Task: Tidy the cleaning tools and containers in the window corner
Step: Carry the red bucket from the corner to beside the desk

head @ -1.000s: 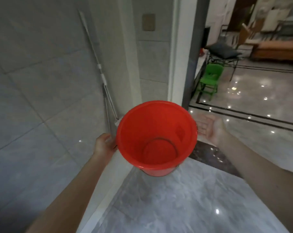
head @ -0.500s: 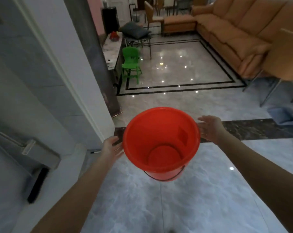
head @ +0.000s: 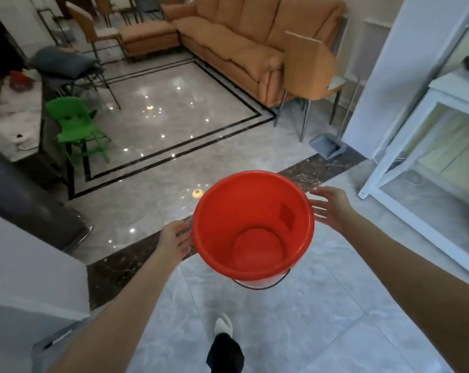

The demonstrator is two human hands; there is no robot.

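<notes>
Bucket first: the round red plastic bucket [head: 253,224] hung in the air in front of me, upright with its mouth open toward the camera, nothing visible inside, and its thin wire bail [head: 263,286] drooping under the near edge. My left hand [head: 175,242] was flat against the bucket's left wall, fingers [head: 183,232] straight and close together, pressing rather than wrapping. My right hand [head: 331,207] sat just beside the bucket's right rim, fingers [head: 316,200] straight and fanned apart; I could not tell whether they actually touched the plastic or stood slightly off it.

Below the bucket lay the pale grey marble-look floor [head: 295,319], and straight under it my foot in a white slipper [head: 222,325] with a dark trouser leg. Beyond the bucket a dark brown stone threshold strip [head: 136,249] crossed the floor. Far beyond the bucket stood a long orange upholstered sofa [head: 244,41], and right of that sofa an orange wooden chair on metal legs [head: 308,68]. Up and to the right of the bucket a grey plastic dustpan [head: 326,146] rested on the floor near that chair's legs. To the bucket's right stood a white-framed glass door [head: 421,168]. Well to the bucket's upper left was a small green plastic chair [head: 76,125].
</notes>
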